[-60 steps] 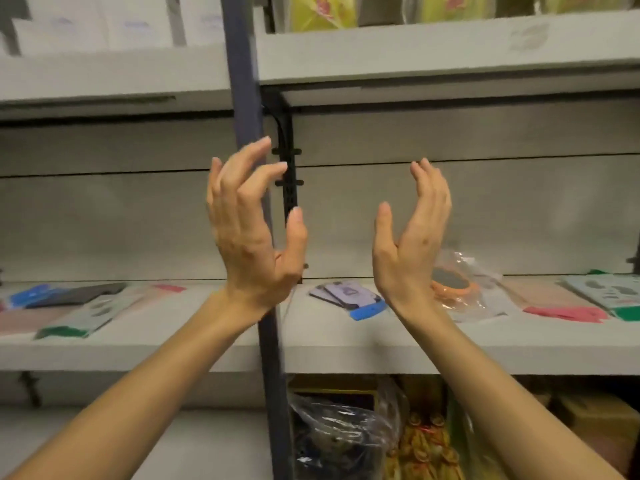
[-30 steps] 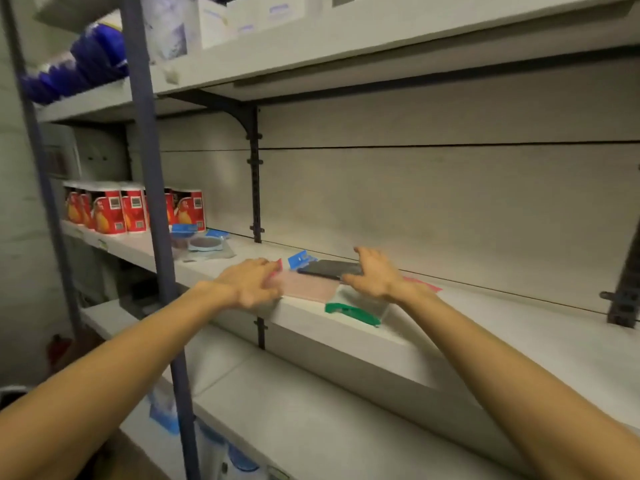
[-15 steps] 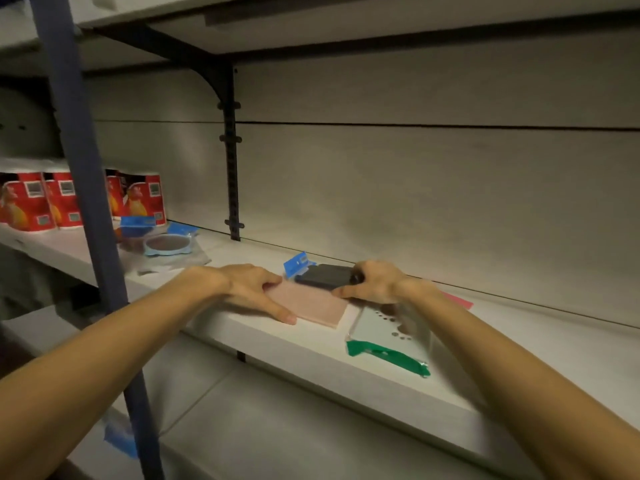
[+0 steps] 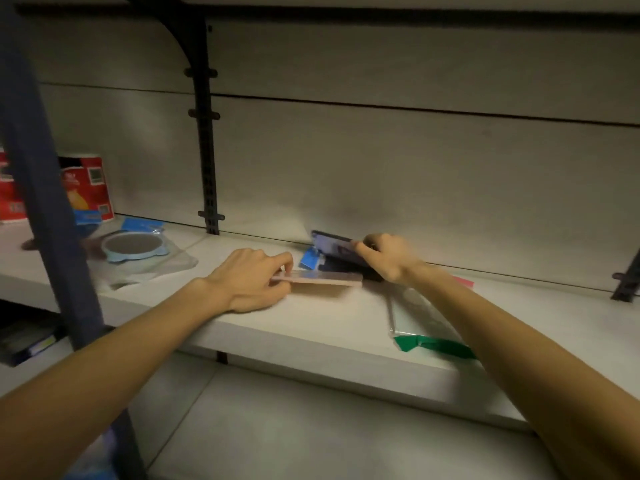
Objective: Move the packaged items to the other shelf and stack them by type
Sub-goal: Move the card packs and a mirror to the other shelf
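- The left hand (image 4: 251, 278) lies on the shelf (image 4: 311, 327) near its front edge, fingers (image 4: 277, 263) curled and pinching the left end of a flat pink packet (image 4: 322, 282), which is lifted slightly off the shelf surface
- The right hand (image 4: 388, 258) is further back, close to the rear wall, fingers curled round a dark packet (image 4: 334, 249) with a pale purple face; that packet is tilted up on its edge, its far side near the back of the shelf
- A blue tag (image 4: 310, 259) shows between the two hands, just behind the pink packet and touching the dark packet's lower left corner
- A clear packet with a green header (image 4: 426, 341) lies flat at the shelf's front edge, under the right forearm; the green end reaches the edge
- A red strip (image 4: 464, 281) peeks out behind the right forearm, toward the back of the shelf
- Toward the left end of the shelf a round pale-blue item in a clear bag (image 4: 133, 245) lies flat, well apart from both hands
- Red canisters (image 4: 88, 185) stand upright at the far left, partly hidden by a dark upright post (image 4: 45, 188)
- A black bracket (image 4: 206, 133) runs down the back wall
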`<action>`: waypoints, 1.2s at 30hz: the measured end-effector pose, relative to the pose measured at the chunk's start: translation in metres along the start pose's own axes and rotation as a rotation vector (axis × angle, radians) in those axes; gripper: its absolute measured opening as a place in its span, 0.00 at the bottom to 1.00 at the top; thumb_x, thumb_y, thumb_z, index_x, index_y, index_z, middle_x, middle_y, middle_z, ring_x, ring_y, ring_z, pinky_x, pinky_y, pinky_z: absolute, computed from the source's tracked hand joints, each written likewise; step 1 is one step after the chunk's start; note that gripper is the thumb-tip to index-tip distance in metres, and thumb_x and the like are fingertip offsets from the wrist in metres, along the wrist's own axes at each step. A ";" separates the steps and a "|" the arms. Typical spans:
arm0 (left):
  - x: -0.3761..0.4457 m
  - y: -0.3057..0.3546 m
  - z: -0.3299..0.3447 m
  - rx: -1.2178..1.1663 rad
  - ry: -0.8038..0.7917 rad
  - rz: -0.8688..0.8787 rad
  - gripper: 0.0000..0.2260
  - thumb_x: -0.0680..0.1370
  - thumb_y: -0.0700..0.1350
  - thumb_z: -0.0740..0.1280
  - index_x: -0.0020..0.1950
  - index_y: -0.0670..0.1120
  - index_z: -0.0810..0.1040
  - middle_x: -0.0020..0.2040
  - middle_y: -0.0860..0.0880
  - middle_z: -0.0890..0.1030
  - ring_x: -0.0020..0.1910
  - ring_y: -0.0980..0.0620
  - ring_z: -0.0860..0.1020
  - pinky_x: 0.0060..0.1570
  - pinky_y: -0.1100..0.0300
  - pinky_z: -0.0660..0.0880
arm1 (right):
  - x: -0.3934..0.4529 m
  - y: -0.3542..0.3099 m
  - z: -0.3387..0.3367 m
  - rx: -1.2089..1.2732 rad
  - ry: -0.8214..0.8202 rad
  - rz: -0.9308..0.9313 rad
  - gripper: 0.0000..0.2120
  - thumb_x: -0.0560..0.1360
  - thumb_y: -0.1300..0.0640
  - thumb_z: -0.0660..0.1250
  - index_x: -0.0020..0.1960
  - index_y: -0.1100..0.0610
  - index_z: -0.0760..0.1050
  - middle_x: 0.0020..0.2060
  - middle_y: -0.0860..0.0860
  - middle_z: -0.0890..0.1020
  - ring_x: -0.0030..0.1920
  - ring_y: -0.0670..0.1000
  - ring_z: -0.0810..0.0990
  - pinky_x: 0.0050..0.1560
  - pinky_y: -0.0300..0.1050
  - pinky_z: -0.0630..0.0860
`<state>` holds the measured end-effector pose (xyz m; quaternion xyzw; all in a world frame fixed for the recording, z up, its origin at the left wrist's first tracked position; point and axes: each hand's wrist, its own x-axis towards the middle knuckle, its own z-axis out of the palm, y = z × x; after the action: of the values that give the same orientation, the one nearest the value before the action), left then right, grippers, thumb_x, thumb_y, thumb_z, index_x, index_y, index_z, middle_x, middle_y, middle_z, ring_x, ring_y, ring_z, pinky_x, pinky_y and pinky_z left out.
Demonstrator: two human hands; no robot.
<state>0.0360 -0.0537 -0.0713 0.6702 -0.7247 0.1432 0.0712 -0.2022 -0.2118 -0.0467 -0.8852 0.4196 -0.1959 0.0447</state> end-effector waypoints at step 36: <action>0.039 0.418 -0.092 -1.348 0.639 -0.076 0.12 0.84 0.50 0.64 0.61 0.44 0.77 0.50 0.49 0.84 0.45 0.48 0.84 0.37 0.54 0.83 | -0.362 0.175 -0.213 0.387 1.097 0.191 0.12 0.86 0.51 0.54 0.54 0.57 0.72 0.42 0.46 0.79 0.43 0.46 0.82 0.36 0.51 0.83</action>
<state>-0.3901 -0.0373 -0.0196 0.4314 -0.5758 -0.1469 0.6788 -0.6180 -0.0310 -0.0052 -0.5884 0.4160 -0.6934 -0.0006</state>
